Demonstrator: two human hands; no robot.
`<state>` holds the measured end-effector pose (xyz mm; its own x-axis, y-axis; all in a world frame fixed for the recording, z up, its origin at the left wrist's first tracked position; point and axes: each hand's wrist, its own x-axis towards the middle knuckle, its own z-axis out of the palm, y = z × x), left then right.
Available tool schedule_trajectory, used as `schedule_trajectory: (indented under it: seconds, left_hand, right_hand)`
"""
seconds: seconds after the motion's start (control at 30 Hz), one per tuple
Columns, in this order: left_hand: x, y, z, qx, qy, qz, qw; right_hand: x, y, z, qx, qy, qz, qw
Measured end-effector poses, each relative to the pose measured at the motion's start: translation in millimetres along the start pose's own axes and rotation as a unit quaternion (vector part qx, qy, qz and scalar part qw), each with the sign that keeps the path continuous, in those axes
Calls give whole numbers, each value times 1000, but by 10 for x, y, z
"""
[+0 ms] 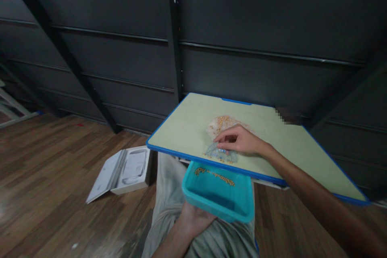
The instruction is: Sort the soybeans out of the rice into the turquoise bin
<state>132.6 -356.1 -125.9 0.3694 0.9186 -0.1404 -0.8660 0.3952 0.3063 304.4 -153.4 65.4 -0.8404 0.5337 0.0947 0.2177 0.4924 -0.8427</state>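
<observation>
My left hand (195, 219) is wrapped under the near side of a teal plastic tray (217, 207) and holds it up against the table's front edge; its fingers are mostly hidden below. A row of soybean-like golden beans (225, 178) lies along the tray's far side. My right hand (234, 139), fingers curled, grips the straight upper side of a clear protractor (214, 152) lying flat on the table. A few beans (222, 160) sit along its curved edge. Behind the hand spreads a heap of pale, rice-like grains (213, 127) mixed with golden beans.
The pale green table (181, 129) has a blue rim and tilts in view. An open white box (133, 169) stands on the wooden floor (60, 161) at left. A dark panelled wall (127, 56) rises behind the table. A pixelated patch covers something at the table's far right.
</observation>
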Motion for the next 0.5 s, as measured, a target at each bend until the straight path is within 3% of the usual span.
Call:
schedule_trajectory:
  seconds: [0.3, 0.5]
  left_hand:
    - [3, 68, 152, -17, 43, 24, 999]
    - [27, 45, 13, -31, 66, 31, 997]
  right_hand:
    - [-8, -61, 16, 18, -25, 25, 999]
    - [19, -5, 49, 1, -12, 2, 1000]
